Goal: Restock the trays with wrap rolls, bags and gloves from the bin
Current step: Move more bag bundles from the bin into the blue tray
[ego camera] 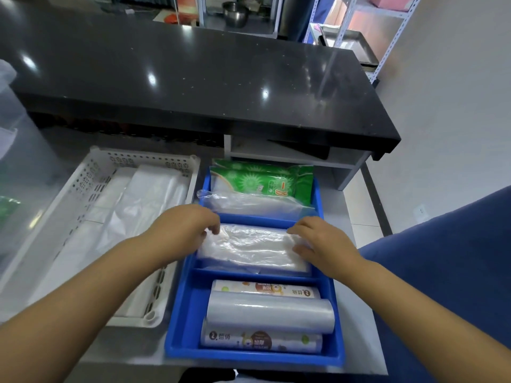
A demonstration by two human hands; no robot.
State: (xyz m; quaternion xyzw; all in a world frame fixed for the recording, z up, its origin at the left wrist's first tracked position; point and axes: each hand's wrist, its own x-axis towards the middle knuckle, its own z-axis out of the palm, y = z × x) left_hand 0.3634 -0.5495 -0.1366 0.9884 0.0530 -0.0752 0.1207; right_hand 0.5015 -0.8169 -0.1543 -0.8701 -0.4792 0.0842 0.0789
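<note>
A blue tray (182, 322) with three compartments lies in front of me. Its near compartment holds three wrap rolls (269, 312). In the middle compartment lies a clear pack of plastic bags (251, 248). My left hand (184, 226) grips its left end and my right hand (318, 240) holds its right end. The far compartment holds green glove packs (262, 179) with a clear bag (257, 203) lying in front of them. A white perforated basket (91, 175) to the left holds folded white plastic bags (132, 208).
A black counter (193, 78) overhangs the steel worktop (130, 346) behind the trays. A translucent bin (16, 150) stands at the far left. A blue fabric surface (448, 266) fills the right side. Shelving with metal bowls stands beyond the counter.
</note>
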